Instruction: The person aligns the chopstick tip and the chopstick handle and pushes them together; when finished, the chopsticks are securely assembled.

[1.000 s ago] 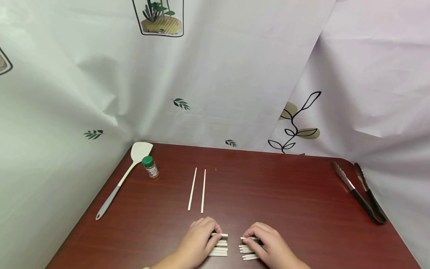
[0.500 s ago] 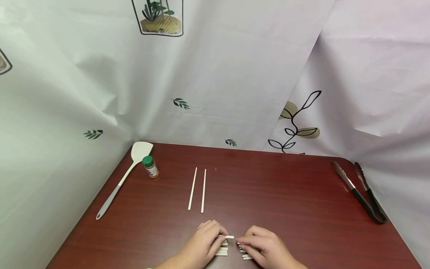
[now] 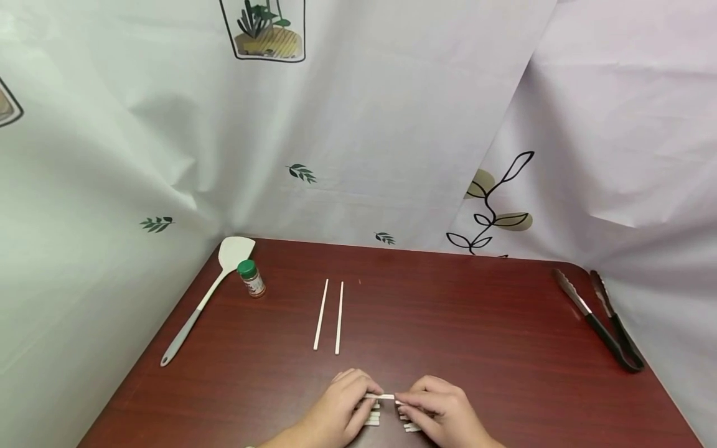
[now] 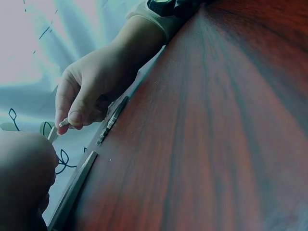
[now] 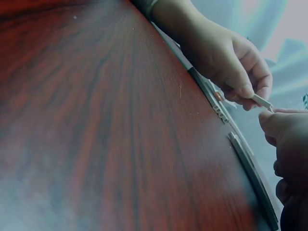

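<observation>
My left hand [image 3: 340, 407] pinches a short white stick [image 3: 383, 396] between thumb and fingers, its end sticking out to the right. Facing it, my right hand [image 3: 444, 409] pinches another white stick [image 4: 64, 122], mostly covered by the fingers. The two sticks' ends come together between the hands, seen close in the right wrist view. Below the left hand lies a row of white sticks [image 3: 372, 419] on the table. A second row of sticks [image 3: 412, 427], with narrower tips, lies under the right hand. Both rows are partly hidden by the hands.
Two long white chopsticks [image 3: 338, 320] lie side by side beyond the hands. At the back left are a white spatula [image 3: 207, 295] and a green-capped spice jar [image 3: 252, 280]. Black-handled tongs [image 3: 610, 333] lie at the right edge of the dark red table [image 3: 448, 311].
Both hands have picked up a stick from their rows. The left hand has moved right and the right hand slightly left, bringing the stick ends together.
</observation>
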Motion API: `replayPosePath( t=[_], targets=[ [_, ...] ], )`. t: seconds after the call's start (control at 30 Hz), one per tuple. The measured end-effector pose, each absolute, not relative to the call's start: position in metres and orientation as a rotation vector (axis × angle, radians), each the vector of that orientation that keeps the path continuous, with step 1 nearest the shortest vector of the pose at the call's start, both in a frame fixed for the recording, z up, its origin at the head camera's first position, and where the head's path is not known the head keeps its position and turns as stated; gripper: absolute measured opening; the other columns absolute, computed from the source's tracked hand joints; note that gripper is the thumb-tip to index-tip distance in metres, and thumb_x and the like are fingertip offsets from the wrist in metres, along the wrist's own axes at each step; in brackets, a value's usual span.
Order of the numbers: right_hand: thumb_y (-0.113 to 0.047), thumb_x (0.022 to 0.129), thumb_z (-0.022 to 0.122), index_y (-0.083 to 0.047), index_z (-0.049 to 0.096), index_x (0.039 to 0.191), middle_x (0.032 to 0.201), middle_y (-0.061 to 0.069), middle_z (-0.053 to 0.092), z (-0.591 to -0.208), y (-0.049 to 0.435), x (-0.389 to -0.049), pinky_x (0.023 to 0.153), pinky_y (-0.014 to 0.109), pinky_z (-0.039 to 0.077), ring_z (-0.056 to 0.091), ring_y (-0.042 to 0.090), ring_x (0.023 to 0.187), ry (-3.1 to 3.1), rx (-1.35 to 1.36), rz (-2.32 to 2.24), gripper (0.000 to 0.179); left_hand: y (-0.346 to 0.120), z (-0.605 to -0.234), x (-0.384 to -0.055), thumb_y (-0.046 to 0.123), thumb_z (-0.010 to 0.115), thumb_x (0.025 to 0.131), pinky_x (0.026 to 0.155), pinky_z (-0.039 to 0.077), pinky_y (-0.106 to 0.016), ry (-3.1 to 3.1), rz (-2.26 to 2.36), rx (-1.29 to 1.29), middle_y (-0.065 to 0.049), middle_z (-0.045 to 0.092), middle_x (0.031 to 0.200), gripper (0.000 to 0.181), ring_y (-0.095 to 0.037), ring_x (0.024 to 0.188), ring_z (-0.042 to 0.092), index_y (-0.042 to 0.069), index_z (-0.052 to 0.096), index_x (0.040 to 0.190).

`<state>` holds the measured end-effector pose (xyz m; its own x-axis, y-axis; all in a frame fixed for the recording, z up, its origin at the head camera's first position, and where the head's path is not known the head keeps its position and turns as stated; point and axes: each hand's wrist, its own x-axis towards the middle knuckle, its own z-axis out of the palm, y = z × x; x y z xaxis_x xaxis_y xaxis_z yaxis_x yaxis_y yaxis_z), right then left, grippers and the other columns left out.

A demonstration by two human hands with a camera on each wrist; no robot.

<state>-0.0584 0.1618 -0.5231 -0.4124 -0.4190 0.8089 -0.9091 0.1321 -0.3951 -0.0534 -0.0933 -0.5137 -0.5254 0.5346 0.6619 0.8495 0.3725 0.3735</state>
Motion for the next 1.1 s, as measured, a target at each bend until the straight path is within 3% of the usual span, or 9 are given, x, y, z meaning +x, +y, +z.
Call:
replayPosePath(
  t=[0.2,1.1],
  targets=[
    [-0.018,0.099,0.078,-0.003,0.083,0.101,0.082,-0.004,0.065,-0.52,0.161,-0.059,0.068,0.008,0.045,0.056,0.004,0.072,-1.872,1.276,1.221,0.016,-0.093,-0.516,-0.054,0.007,0.067,0.102,0.094,0.048,-0.023,-2.149,-0.967,-1.3,0.008,0.066,0.107,0.013,-0.006,0.097,0.063,0.014,0.069,0.113],
    [-0.01,0.097,0.08,-0.007,0.081,0.101,0.088,-0.002,0.069,-0.501,0.156,-0.056,0.068,0.013,0.046,0.057,0.008,0.077,-1.875,1.289,1.297,0.006,-0.097,-0.51,-0.054,0.008,0.063,0.105,0.094,0.046,-0.021,-2.173,-1.005,-1.331,0.009,0.066,0.111,0.014,-0.005,0.101,0.064,0.016,0.068,0.115]
  ],
)
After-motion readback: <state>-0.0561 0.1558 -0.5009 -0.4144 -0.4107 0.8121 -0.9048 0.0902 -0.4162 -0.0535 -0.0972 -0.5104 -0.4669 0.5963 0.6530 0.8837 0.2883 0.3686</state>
